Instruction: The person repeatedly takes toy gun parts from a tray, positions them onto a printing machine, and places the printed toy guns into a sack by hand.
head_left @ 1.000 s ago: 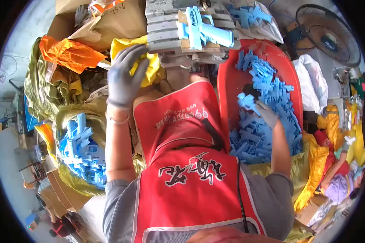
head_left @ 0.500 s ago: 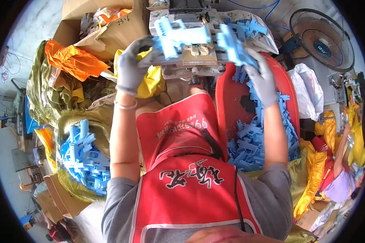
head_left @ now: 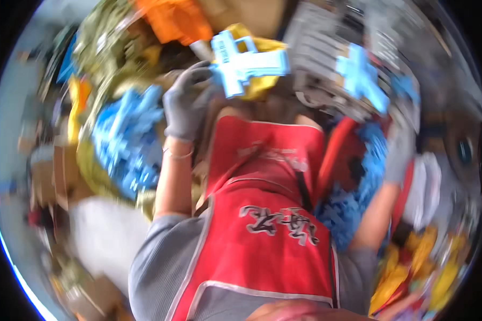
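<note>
My left hand (head_left: 186, 101), in a grey glove, grips the end of a light-blue plastic toy pistol piece (head_left: 260, 63), held flat above my lap. Its fingers are closed at the left end of the piece. On the right, my gloved right hand (head_left: 400, 142) holds a second light-blue plastic toy pistol part (head_left: 361, 77) beside the grey machine (head_left: 313, 51); motion blurs its fingers. A pile of similar blue pieces (head_left: 126, 136) fills an olive sack to the left. More blue pieces (head_left: 345, 206) lie in the red tub (head_left: 333, 155) under my right forearm.
Orange cloth (head_left: 174, 20) and yellow cloth (head_left: 268, 80) lie beyond my left hand. A cardboard box (head_left: 241, 13) stands at the far side. White bags (head_left: 423, 187) and yellow sacks (head_left: 401, 262) are at the right. My red apron (head_left: 268, 155) covers my lap.
The whole view has swung toward the left and blurred. Both hands still hold their blue pieces; the left one has moved away from the machine and now lies over the yellow cloth.
</note>
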Tool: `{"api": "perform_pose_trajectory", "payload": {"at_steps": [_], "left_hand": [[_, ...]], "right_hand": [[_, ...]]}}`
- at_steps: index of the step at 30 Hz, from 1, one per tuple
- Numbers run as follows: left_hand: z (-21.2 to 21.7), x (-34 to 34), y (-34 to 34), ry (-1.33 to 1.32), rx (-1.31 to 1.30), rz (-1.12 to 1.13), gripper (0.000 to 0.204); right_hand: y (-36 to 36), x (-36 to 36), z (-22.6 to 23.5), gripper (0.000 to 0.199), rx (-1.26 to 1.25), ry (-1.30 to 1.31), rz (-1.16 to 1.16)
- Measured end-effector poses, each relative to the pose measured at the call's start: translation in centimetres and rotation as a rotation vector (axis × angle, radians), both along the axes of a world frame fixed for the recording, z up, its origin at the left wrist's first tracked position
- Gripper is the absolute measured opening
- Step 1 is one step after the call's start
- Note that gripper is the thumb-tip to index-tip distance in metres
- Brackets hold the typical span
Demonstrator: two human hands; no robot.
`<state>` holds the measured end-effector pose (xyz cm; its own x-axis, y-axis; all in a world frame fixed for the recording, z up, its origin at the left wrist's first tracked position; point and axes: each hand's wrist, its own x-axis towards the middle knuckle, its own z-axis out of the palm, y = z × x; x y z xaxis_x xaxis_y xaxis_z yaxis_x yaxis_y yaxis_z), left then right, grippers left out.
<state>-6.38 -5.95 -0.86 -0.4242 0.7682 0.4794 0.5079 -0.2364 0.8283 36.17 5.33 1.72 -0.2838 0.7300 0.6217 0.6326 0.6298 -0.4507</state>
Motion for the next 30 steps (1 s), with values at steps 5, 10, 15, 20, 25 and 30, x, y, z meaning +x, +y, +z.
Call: {"api": "perform_pose_trajectory", "payload": {"at_steps": [5,10,15,20,25,30], "left_hand": [[-0.7,-5.7,-8.5,0.193,-0.024,0.379,0.028],[-0.4,-10.8,-18.1,0.317,-0.115,0.866,0.027],[-4.8,-19.4,-22.4,0.562,-0.080,1.021,0.026],[-4.9,-19.1,-20.6,0.865,-0.197,0.803,0.035],[-2.4,-14.2,-12.7,0.928,-0.029,0.759,0.029],[-1.7,-9.6,-6.0,0.970,0.070,0.533,0.024]], "right_hand": [[-5.8,5.5,-4.7,0.026,-0.134,-0.086,-0.129],[-7.9,8.6,-7.9,0.027,-0.321,0.096,-0.244],[-9.3,13.4,-9.3,0.028,-0.252,-0.099,-0.307],[-10.1,15.7,-8.1,0.030,-0.328,-0.171,-0.588],[-13.5,20.9,-9.5,0.031,-0.646,-0.357,-0.677],[-16.5,21.5,-16.2,0.035,-1.055,-0.938,-0.591]]}}
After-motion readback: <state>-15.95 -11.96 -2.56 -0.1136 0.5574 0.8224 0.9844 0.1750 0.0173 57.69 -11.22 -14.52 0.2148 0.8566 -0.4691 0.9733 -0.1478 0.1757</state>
